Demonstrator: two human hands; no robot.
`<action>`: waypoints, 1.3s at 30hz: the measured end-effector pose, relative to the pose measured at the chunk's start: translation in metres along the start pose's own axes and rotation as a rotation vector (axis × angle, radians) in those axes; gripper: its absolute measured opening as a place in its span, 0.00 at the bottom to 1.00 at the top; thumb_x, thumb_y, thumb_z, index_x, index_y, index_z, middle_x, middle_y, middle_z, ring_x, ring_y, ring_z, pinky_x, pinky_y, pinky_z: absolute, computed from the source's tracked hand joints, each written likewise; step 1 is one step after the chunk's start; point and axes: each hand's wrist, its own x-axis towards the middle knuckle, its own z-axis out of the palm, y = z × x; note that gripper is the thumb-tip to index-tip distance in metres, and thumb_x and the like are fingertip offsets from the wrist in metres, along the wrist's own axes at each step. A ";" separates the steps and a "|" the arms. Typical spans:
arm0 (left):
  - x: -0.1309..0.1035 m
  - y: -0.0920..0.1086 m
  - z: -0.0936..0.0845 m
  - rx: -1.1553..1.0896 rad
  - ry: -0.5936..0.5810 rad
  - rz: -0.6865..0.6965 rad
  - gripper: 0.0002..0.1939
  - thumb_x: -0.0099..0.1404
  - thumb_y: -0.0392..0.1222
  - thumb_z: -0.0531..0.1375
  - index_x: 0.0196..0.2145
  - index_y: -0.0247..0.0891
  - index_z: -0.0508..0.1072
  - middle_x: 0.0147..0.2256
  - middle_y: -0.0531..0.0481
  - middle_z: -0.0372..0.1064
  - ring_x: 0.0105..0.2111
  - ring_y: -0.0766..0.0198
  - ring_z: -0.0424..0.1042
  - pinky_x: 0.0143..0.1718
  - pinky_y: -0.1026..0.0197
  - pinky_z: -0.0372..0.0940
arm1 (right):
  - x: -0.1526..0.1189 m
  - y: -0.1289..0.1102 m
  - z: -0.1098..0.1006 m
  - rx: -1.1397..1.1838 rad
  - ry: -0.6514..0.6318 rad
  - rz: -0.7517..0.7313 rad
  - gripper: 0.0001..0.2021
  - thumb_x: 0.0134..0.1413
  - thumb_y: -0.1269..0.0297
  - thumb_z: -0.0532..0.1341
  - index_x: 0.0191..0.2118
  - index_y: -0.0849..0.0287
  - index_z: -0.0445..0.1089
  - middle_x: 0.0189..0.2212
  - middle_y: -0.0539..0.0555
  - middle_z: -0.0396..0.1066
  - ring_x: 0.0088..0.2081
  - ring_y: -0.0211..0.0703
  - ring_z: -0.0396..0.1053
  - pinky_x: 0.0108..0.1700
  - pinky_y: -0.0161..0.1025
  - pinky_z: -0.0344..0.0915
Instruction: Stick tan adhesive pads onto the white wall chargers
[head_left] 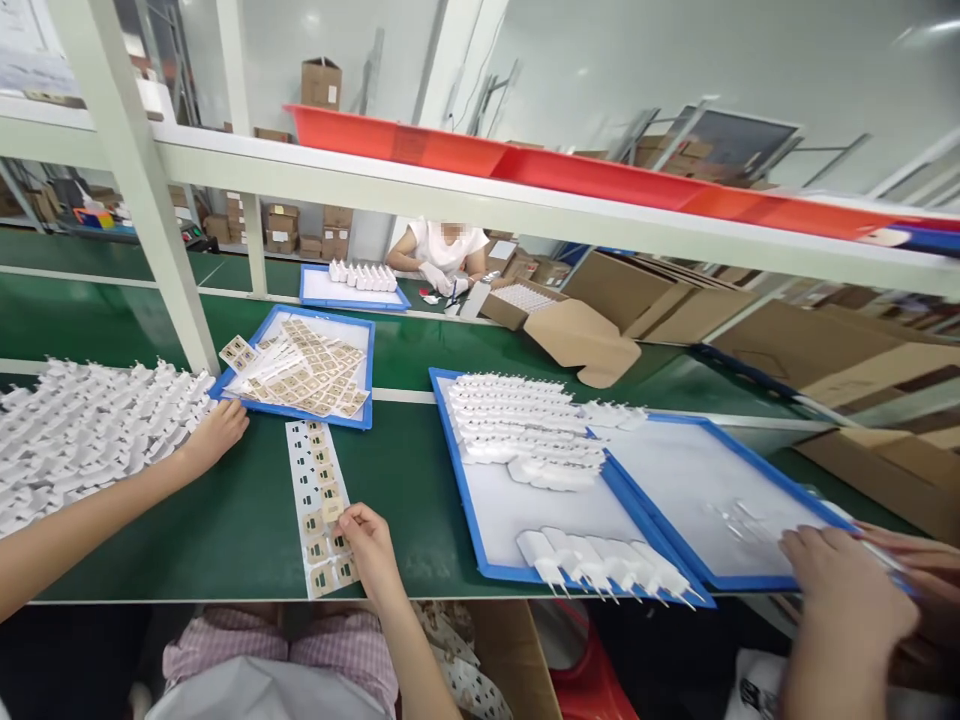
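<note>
Between the thumb and fingers of my right hand (367, 545) is a small beige sticker (332, 510), held over the right side of a sticker sheet (300, 470). The sheet lies on the green table near its front edge, with bare white spots down its left column. My left hand (219, 428) rests with fingers close together at the lower left corner of a blue-rimmed tray (371, 375); whether it grips anything is hidden. A pile of beige sticker sheets (315, 370) fills that tray. White plastic parts (97, 430) are heaped at the far left.
Right of centre, two blue-rimmed trays (461, 490) (720, 430) hold white parts and small clear pieces. A co-worker's hands (847, 580) are at the right edge. Another person (442, 250) sits across the table. A shelf post (142, 180) rises behind the left tray.
</note>
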 end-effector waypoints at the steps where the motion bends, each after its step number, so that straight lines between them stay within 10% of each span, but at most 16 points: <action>1: 0.001 0.001 -0.005 -0.026 0.005 0.001 0.17 0.68 0.33 0.47 0.36 0.38 0.76 0.37 0.30 0.76 0.52 0.35 0.73 0.56 0.31 0.65 | 0.001 -0.001 0.001 0.018 0.013 -0.007 0.21 0.42 0.44 0.75 0.24 0.56 0.72 0.21 0.50 0.72 0.27 0.42 0.68 0.38 0.41 0.67; 5: -0.018 0.030 -0.016 -0.156 0.007 -0.029 0.13 0.74 0.47 0.49 0.46 0.38 0.68 0.43 0.33 0.78 0.49 0.40 0.78 0.52 0.38 0.71 | -0.001 -0.015 0.003 0.105 0.101 -0.062 0.21 0.42 0.45 0.75 0.24 0.56 0.69 0.19 0.47 0.67 0.24 0.38 0.64 0.33 0.38 0.63; 11: -0.080 0.161 0.000 -1.198 0.328 0.082 0.15 0.77 0.55 0.53 0.51 0.45 0.54 0.51 0.39 0.76 0.53 0.55 0.79 0.52 0.51 0.75 | -0.043 -0.063 0.014 0.192 0.129 -0.174 0.23 0.50 0.46 0.73 0.24 0.55 0.63 0.22 0.45 0.64 0.27 0.37 0.63 0.35 0.37 0.64; 15: -0.092 0.218 -0.004 -1.490 0.337 0.263 0.17 0.76 0.51 0.58 0.54 0.48 0.55 0.51 0.43 0.73 0.50 0.59 0.77 0.50 0.55 0.73 | -0.075 -0.092 0.026 0.128 0.020 -0.327 0.18 0.59 0.53 0.68 0.26 0.54 0.63 0.22 0.46 0.62 0.25 0.38 0.61 0.29 0.36 0.62; 26: -0.107 0.209 -0.011 -1.504 0.076 0.244 0.29 0.70 0.63 0.60 0.58 0.47 0.55 0.46 0.46 0.63 0.43 0.58 0.69 0.45 0.53 0.68 | -0.094 -0.097 0.037 -0.019 0.024 -0.288 0.18 0.61 0.52 0.65 0.26 0.53 0.60 0.21 0.45 0.56 0.24 0.38 0.56 0.29 0.37 0.61; 39: -0.096 0.208 -0.006 -1.559 0.193 0.140 0.24 0.66 0.53 0.70 0.51 0.47 0.64 0.49 0.46 0.70 0.49 0.57 0.73 0.48 0.57 0.68 | -0.081 -0.099 0.043 0.180 -0.028 -0.174 0.18 0.59 0.56 0.69 0.25 0.55 0.64 0.19 0.44 0.59 0.20 0.34 0.55 0.23 0.33 0.58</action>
